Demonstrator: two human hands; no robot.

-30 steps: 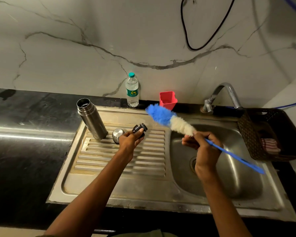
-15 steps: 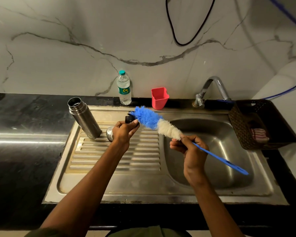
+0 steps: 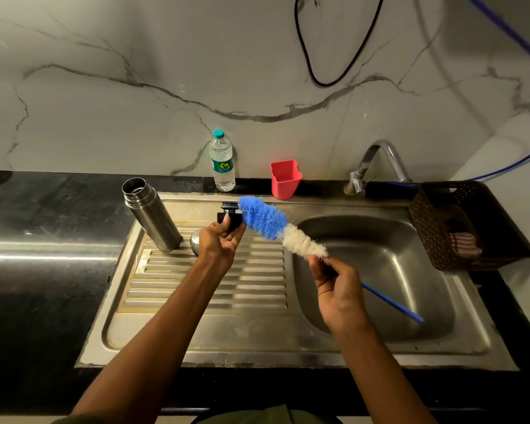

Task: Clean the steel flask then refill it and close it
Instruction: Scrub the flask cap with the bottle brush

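Steel sink drainboard [image 3: 208, 289] under both hands, open steel flask [image 3: 152, 214] upright at its back left corner, left hand [image 3: 219, 243] pinching black stopper [image 3: 230, 217], right hand [image 3: 338, 289] closed around bottle brush [image 3: 276, 226] handle, blue bristles touching stopper.

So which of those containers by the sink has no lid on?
The steel flask on the drainboard: its mouth is open. The plastic water bottle behind it wears its green cap.

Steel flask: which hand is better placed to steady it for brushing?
Left, probably. The left hand is beside the steel flask, but holds the black stopper; the right hand grips the brush.
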